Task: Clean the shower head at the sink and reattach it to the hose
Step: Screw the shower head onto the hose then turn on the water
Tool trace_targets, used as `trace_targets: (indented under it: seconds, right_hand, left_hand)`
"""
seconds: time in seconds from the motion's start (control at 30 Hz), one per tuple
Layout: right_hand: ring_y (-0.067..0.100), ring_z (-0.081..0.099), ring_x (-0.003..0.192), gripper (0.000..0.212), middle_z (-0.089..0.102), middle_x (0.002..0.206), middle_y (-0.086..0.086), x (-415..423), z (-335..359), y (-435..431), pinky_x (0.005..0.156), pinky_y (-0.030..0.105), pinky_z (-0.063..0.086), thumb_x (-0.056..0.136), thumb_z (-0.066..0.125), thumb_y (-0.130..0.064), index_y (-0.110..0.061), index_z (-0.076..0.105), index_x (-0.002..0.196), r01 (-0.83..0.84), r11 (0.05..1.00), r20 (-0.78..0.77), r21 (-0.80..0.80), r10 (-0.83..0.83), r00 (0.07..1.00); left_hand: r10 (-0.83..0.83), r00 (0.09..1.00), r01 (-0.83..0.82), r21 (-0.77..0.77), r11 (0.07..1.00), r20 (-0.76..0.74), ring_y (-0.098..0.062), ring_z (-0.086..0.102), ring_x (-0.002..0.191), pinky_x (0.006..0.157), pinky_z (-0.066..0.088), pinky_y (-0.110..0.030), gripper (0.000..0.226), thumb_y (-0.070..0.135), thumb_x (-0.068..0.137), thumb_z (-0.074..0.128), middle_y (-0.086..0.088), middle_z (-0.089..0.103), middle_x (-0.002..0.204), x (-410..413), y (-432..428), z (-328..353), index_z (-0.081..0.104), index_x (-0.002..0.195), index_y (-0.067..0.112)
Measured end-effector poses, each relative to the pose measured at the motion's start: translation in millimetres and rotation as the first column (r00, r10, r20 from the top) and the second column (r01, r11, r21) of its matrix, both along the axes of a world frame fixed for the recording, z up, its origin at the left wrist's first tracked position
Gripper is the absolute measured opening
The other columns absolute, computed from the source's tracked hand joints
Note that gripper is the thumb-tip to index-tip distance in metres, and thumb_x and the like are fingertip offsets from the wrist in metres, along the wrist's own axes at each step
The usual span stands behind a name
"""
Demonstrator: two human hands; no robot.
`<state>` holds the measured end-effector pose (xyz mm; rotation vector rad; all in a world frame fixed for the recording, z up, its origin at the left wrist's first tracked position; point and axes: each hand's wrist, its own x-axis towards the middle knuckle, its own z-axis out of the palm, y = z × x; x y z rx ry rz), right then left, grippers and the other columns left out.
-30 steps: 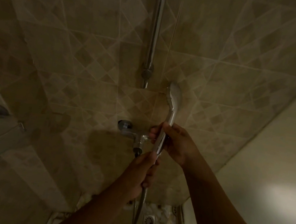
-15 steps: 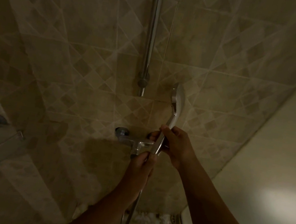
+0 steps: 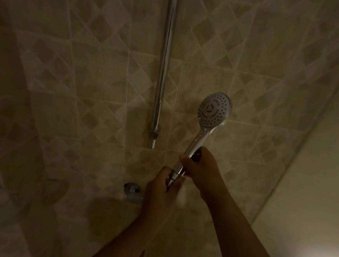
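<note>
A matte beige tiled wall, patterned with diamonds and pale grout lines, fills the space beyond both hands. Right of the right hand runs a smooth, pale plain panel. A polished chrome rail, a slim upright tube, ends just above and left of the hands. The shower head slants up and rightward from them: a round white face dotted with dark nozzle holes, tapering into a glossy chrome handle. The right hand grips the handle's lower part; the left hand, just below, wraps the ribbed metal hose end at the handle's base. A chrome valve fitting sits just left of the left hand, partly hidden.
</note>
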<state>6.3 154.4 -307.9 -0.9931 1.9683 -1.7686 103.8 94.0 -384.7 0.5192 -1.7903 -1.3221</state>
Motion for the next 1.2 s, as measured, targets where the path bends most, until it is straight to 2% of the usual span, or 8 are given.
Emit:
trace_targets:
  seconds: [0.1,0.2,0.37,0.53,0.7,0.87,0.97,1.2]
  right_hand:
    - [0.023,0.070,0.089,0.018,0.068,0.099,0.010,-11.5,14.3,5.3,0.074,0.034,0.061,0.092,0.066,-0.016,-0.012,0.059,0.109,-0.063,0.997,-0.001,-0.042,0.063,0.998]
    - [0.022,0.070,0.087,0.021,0.068,0.099,0.008,-19.5,30.5,6.7,0.072,0.032,0.060,0.091,0.066,-0.012,-0.016,0.059,0.111,-0.120,0.991,-0.029,-0.066,0.118,0.993]
    - [0.019,0.072,0.089,0.027,0.072,0.101,0.005,-29.0,55.2,3.7,0.075,0.032,0.060,0.089,0.069,-0.011,-0.021,0.060,0.113,-0.174,0.976,-0.092,-0.128,0.163,0.982]
    - [0.020,0.073,0.089,0.020,0.074,0.096,0.005,-34.4,66.4,-1.2,0.076,0.033,0.061,0.088,0.071,-0.016,-0.020,0.064,0.106,-0.224,0.963,-0.110,-0.151,0.208,0.972]
    - [0.026,0.073,0.089,0.020,0.075,0.096,0.011,-41.8,61.1,-0.7,0.073,0.032,0.058,0.093,0.063,-0.019,-0.011,0.063,0.111,-0.320,0.914,0.030,-0.250,0.338,0.941]
    - [0.027,0.068,0.082,0.036,0.068,0.097,0.016,-47.7,43.3,1.5,0.074,0.040,0.058,0.098,0.051,-0.027,-0.002,0.054,0.125,-0.427,0.728,0.293,-0.537,0.635,0.714]
    - [0.023,0.065,0.079,0.036,0.065,0.091,0.010,-54.5,31.5,4.4,0.071,0.037,0.055,0.100,0.047,-0.030,-0.004,0.058,0.122,-0.406,0.716,0.340,-0.568,0.653,0.676]
    - [0.012,0.045,0.053,0.049,0.048,0.064,0.000,-57.5,17.6,15.9,0.052,0.027,0.043,0.094,0.047,-0.052,-0.009,0.064,0.111,-0.307,0.734,0.386,-0.606,0.609,0.693]
  left_hand:
    - [-0.144,0.989,0.141,0.064,0.988,0.045,-0.012,0.055,0.055,0.054,0.049,-0.036,0.016,0.038,0.097,0.060,0.007,0.056,0.059,-4.7,-8.2,17.3,0.063,0.084,0.028]
    - [-0.312,0.950,0.301,0.220,0.928,0.018,-0.004,0.043,0.045,0.045,0.036,-0.019,0.024,0.041,0.097,0.055,0.010,0.049,0.054,-5.7,-12.5,32.1,0.066,0.092,0.021]
    - [-0.528,0.846,0.529,0.248,0.812,-0.076,-0.010,0.043,0.049,0.049,0.039,-0.024,0.030,0.045,0.096,0.055,0.003,0.051,0.064,-5.6,-26.0,53.6,0.067,0.102,0.018]
    - [-0.500,0.859,0.512,0.199,0.836,-0.109,-0.010,0.040,0.050,0.048,0.037,-0.025,0.024,0.050,0.086,0.064,0.004,0.050,0.064,-14.3,-27.7,68.3,0.064,0.093,0.026]
    - [-0.545,0.824,0.565,0.305,0.767,-0.157,-0.009,0.036,0.050,0.049,0.035,-0.024,0.031,0.049,0.089,0.067,0.004,0.047,0.065,-13.0,-24.6,54.9,0.062,0.099,0.019]
    - [-0.572,0.800,0.592,0.402,0.699,-0.183,-0.007,0.032,0.048,0.045,0.030,-0.022,0.035,0.052,0.087,0.067,0.006,0.041,0.063,-19.0,-7.3,39.4,0.064,0.097,0.019]
    - [-0.579,0.795,0.597,0.412,0.689,-0.183,-0.006,0.029,0.047,0.043,0.028,-0.021,0.030,0.053,0.087,0.068,0.006,0.039,0.062,-24.6,1.4,33.4,0.065,0.090,0.023]
    - [-0.696,0.678,0.695,0.515,0.502,-0.237,-0.003,0.027,0.044,0.040,0.022,-0.018,0.036,0.061,0.072,0.075,0.008,0.037,0.059,-28.8,7.4,18.7,0.070,0.084,0.027]
